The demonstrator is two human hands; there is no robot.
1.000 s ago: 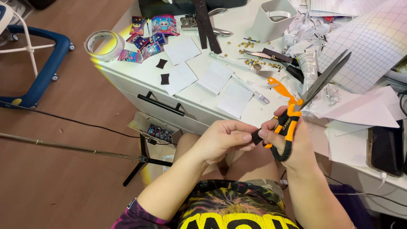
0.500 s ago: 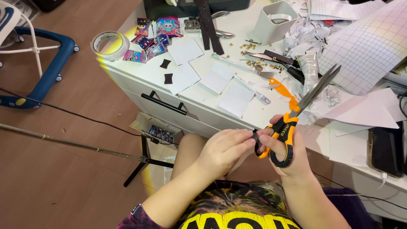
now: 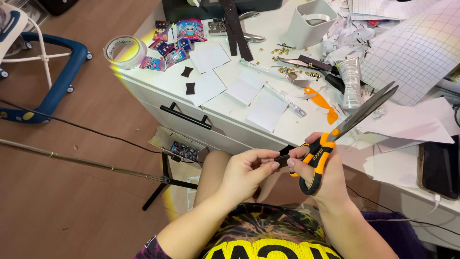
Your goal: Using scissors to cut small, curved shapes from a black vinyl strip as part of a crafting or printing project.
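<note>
My right hand (image 3: pixel 322 173) grips orange-and-black scissors (image 3: pixel 335 136) by the handles, blades closed and pointing up to the right over the desk edge. My left hand (image 3: pixel 247 170) pinches a small black piece (image 3: pixel 283 158) between thumb and fingers; the right hand's fingertips touch the same piece. Both hands are held above my lap, just in front of the white desk (image 3: pixel 225 117).
On the desk lie white paper squares (image 3: pixel 247 86), two small black pieces (image 3: pixel 188 80), a tape roll (image 3: pixel 125 49), colourful packets (image 3: pixel 177 41), a white container (image 3: pixel 311 21), a glue tube (image 3: pixel 351 79), grid paper (image 3: pixel 412 52), a phone (image 3: pixel 438 168). A tripod leg (image 3: pixel 165 180) and blue frame (image 3: pixel 57 81) stand on the floor.
Both hands have stayed together at my lap while the view shifted slightly. The scissors' blades have tilted a little lower to the right.
</note>
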